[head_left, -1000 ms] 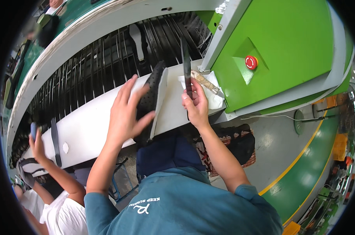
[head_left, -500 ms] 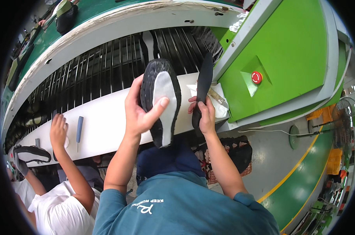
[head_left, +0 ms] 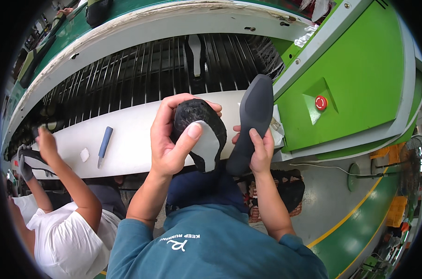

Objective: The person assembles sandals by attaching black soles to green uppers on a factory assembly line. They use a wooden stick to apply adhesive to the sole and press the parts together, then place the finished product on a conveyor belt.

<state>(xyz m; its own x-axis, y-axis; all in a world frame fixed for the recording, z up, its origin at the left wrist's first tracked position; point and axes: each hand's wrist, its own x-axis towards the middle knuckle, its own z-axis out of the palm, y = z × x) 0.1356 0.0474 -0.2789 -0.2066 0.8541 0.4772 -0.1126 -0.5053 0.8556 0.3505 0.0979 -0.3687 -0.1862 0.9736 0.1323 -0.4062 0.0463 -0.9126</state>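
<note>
Lifting closer now, left hand (head_left: 171, 146) clasps the black shoe upper (head_left: 199, 132); right hand (head_left: 259, 151) grips the grey sole (head_left: 250, 123), 2 parts nearly touching.

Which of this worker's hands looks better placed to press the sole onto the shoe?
Probably the right hand: it alone holds the dark sole, upright beside the black shoe. The left hand is wrapped around that shoe, steadying it.

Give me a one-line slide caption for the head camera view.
Left hand holds a black shoe upper, right hand a dark grey sole, over a white bench.
</note>
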